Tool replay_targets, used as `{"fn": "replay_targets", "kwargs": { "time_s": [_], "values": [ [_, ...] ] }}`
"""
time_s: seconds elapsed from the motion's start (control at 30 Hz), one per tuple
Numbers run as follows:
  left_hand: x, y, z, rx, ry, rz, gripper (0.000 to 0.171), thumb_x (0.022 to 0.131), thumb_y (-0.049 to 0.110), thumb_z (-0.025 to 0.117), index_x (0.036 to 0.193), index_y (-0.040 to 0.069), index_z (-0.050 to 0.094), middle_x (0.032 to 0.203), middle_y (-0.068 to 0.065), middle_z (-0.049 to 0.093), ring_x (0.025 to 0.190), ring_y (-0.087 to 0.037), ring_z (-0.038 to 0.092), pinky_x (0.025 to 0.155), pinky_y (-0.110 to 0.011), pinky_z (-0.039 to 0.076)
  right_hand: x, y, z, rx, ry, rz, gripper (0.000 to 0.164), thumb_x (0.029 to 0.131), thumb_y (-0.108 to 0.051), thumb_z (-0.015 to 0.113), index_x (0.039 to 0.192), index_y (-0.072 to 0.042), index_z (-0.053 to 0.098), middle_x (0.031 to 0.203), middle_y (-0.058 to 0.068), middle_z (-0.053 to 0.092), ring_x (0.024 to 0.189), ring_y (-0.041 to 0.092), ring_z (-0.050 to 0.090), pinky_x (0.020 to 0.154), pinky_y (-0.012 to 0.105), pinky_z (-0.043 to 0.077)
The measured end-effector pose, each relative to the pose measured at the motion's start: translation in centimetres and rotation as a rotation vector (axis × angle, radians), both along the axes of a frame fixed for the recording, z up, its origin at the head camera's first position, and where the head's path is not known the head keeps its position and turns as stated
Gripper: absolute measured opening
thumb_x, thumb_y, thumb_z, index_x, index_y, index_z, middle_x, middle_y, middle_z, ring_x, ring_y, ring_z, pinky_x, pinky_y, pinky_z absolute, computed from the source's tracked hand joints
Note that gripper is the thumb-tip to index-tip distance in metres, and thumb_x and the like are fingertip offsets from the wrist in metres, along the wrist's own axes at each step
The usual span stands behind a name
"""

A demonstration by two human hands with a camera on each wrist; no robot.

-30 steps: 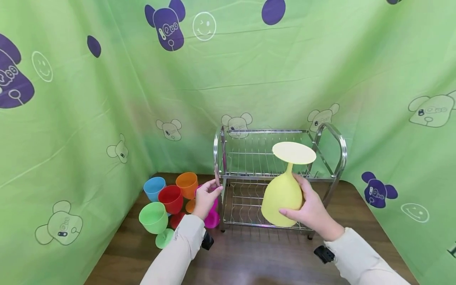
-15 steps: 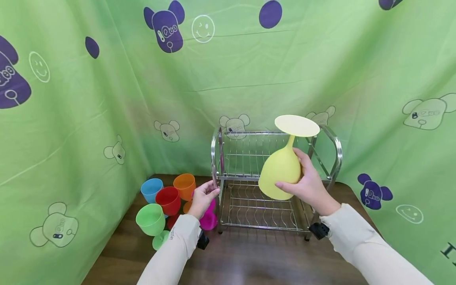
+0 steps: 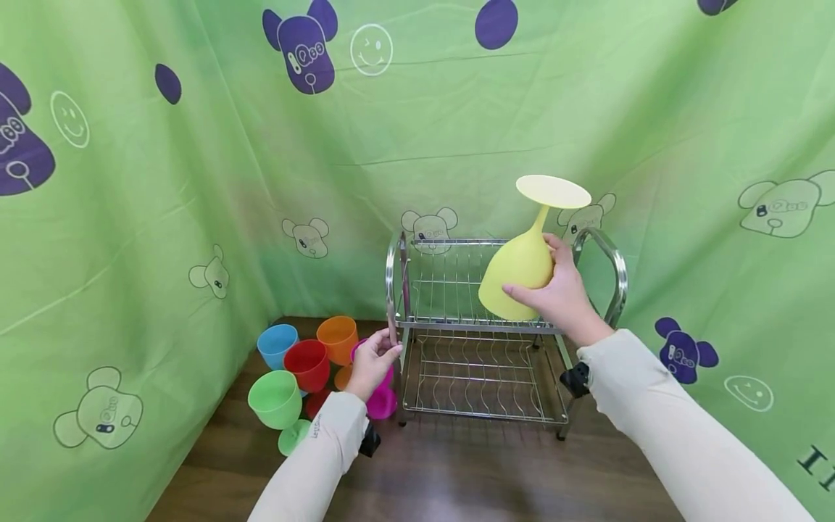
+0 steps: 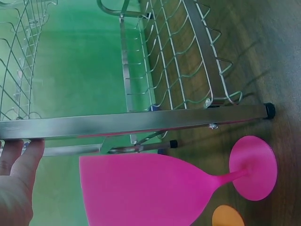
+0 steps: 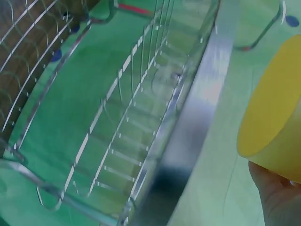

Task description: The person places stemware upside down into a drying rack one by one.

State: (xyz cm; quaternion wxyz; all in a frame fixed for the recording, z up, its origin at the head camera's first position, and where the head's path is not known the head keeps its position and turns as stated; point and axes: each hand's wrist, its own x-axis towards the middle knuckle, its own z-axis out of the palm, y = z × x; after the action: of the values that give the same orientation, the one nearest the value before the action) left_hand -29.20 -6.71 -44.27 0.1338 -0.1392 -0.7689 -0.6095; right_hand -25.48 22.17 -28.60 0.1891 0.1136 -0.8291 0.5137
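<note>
My right hand [image 3: 564, 290], fingers and thumb curled round its bowl, holds a yellow goblet [image 3: 518, 272] upside down and tilted, near the upper tier of a metal rack [image 3: 483, 328]. My left hand [image 3: 370, 368] grips the rack's left post; beside it a pink goblet [image 4: 141, 188] stands on the desk [image 3: 443, 471].

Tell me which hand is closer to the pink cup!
Left. The left hand is beside the pink cup, touching the rack; the right hand is farther off to its right, holding the yellow cup.

Off-wht slvs [image 3: 675, 424], blk wrist cams [image 3: 576, 379]
</note>
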Motion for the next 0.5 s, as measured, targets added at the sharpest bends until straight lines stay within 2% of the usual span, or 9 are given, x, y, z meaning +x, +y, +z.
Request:
{"fn": "replay_targets", "kwargs": {
  "time_s": [0.17, 0.3, 0.37, 0.43, 0.5],
  "values": [
    [0.2, 0.2, 0.1, -0.012, 0.010, -0.006, 0.021, 0.086, -0.009, 0.063, 0.106, -0.016, 0.058, 0.087, -0.027, 0.066, 0.076, -0.032, 0.063, 0.065, -0.018, 0.048, -1.2, 1.0, 0.6, 0.066, -0.046, -0.036, 0.097, 0.076, -0.018, 0.077, 0.147, 0.001, 0.013, 0.138, 0.030, 0.033, 0.114, 0.044, 0.045, 0.094, 0.059, 0.041],
    [1.2, 0.3, 1.5, -0.021, 0.018, -0.014, 0.018, 0.085, -0.011, 0.062, 0.102, -0.016, 0.057, 0.084, -0.028, 0.064, 0.073, -0.033, 0.062, 0.063, -0.019, 0.047, -1.9, 1.5, 0.9, 0.097, -0.088, -0.091, 0.099, 0.077, -0.020, 0.076, 0.146, 0.002, 0.009, 0.135, 0.031, 0.032, 0.113, 0.044, 0.044, 0.094, 0.059, 0.041],
    [1.2, 0.2, 1.7, -0.043, 0.030, -0.013, 0.019, 0.085, -0.011, 0.063, 0.102, -0.016, 0.057, 0.082, -0.027, 0.063, 0.072, -0.032, 0.062, 0.063, -0.021, 0.048, -2.1, 1.7, 1.0, 0.099, -0.101, -0.115, 0.099, 0.077, -0.019, 0.076, 0.145, 0.003, 0.009, 0.135, 0.032, 0.032, 0.114, 0.043, 0.044, 0.094, 0.059, 0.041],
    [0.8, 0.1, 1.3, -0.051, 0.035, -0.015, 0.020, 0.085, -0.010, 0.064, 0.103, -0.016, 0.057, 0.082, -0.026, 0.064, 0.073, -0.031, 0.063, 0.065, -0.025, 0.051, -2.3, 1.8, 1.0, 0.106, -0.111, -0.133, 0.099, 0.077, -0.019, 0.076, 0.145, 0.004, 0.009, 0.134, 0.033, 0.033, 0.114, 0.044, 0.043, 0.094, 0.059, 0.040],
    [0.3, -0.2, 0.4, -0.045, 0.042, -0.024, 0.022, 0.085, -0.006, 0.066, 0.103, -0.014, 0.057, 0.084, -0.023, 0.065, 0.074, -0.031, 0.065, 0.068, -0.030, 0.054, -2.3, 1.9, 0.9, 0.118, -0.122, -0.140, 0.098, 0.076, -0.018, 0.076, 0.144, 0.006, 0.009, 0.133, 0.033, 0.033, 0.114, 0.044, 0.043, 0.095, 0.059, 0.040]
  ]
}}
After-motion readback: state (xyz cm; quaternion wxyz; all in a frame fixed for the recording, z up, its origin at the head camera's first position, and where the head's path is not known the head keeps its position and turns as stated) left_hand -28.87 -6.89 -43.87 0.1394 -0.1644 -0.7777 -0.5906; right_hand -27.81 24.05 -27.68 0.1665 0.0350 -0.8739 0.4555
